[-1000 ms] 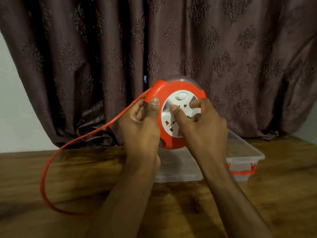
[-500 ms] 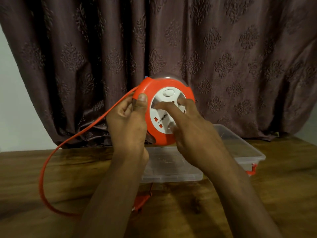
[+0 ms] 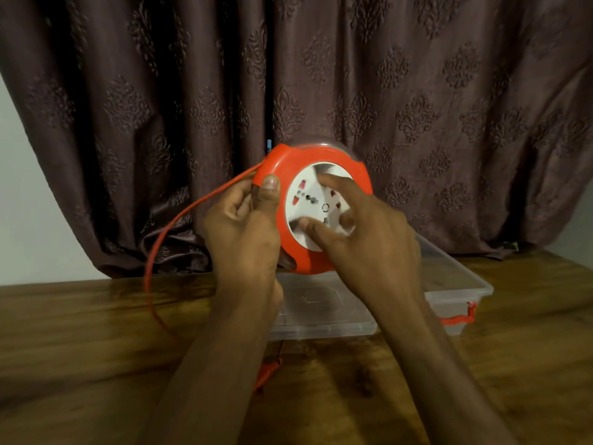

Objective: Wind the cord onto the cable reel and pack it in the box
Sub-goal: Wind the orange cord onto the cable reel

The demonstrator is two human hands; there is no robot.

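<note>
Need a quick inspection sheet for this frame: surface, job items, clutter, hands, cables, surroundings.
Surface: brown wooden table, glossy.
Job's things: round orange cable reel with white socket face, held above the table; clear plastic box with orange latch under and behind it.
Clutter: nothing seen.
Grippers: left hand grips the reel's rim, thumb on front; right hand has fingers on the socket face.
Cables: flat orange cord loops from the reel's left side down to the table, not fully wound.
Surroundings: brown patterned curtain, pale wall.

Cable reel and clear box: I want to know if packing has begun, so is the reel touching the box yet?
Cannot tell. In the head view both hands hold the cable reel up, but its lower edge overlaps the clear box behind it.
</note>
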